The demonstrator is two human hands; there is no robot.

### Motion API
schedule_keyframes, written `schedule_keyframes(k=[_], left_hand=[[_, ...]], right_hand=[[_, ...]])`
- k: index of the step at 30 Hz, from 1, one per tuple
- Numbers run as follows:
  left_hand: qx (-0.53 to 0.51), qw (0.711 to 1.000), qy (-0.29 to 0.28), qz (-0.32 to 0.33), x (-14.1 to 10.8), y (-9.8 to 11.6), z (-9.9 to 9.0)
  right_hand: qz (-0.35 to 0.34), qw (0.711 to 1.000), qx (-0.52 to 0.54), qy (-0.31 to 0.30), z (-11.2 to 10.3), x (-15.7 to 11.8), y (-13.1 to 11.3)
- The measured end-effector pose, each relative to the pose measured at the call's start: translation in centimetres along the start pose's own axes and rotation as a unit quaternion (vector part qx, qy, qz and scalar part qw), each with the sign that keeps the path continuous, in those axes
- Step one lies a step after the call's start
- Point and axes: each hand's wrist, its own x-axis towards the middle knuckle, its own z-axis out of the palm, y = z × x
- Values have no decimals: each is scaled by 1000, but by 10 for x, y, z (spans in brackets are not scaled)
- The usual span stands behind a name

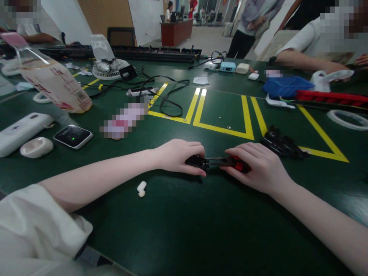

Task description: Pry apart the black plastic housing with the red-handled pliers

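Note:
My left hand (176, 155) is closed around a small black part (197, 161), its fingers curled over the top and the thumb below. From the other side, my right hand (263, 166) grips a tool with red and black handles, which looks like long-nosed pliers (217, 161). The tool's narrow metal jaws reach the right end of the black part; whether they pinch it cannot be made out. Just beyond my right hand lies a cluster of black plastic pieces (283, 143). A small white earbud-like item (142, 188) rests on the table nearer to me, below my left forearm.
Yellow tape outlines (224, 132) mark the green table (184, 230). To the left stand a drink bottle (54, 80), a white power-bank-like device (23, 132) and a small screen device (73, 136). A fan (110, 65) and black cable (172, 114) lie further back. A co-worker's arm (310, 65) reaches in at right.

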Motion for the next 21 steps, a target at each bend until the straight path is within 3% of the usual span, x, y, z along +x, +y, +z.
schedule_keyframes(k=[6,21], left_hand=[[21,999,4,-40,0,9,3],[60,998,22,-28,-1,9,9]], right_hand=[[2,1000,0,-3,1,0,0],[-5,999,3,-49,0,0,-1]])
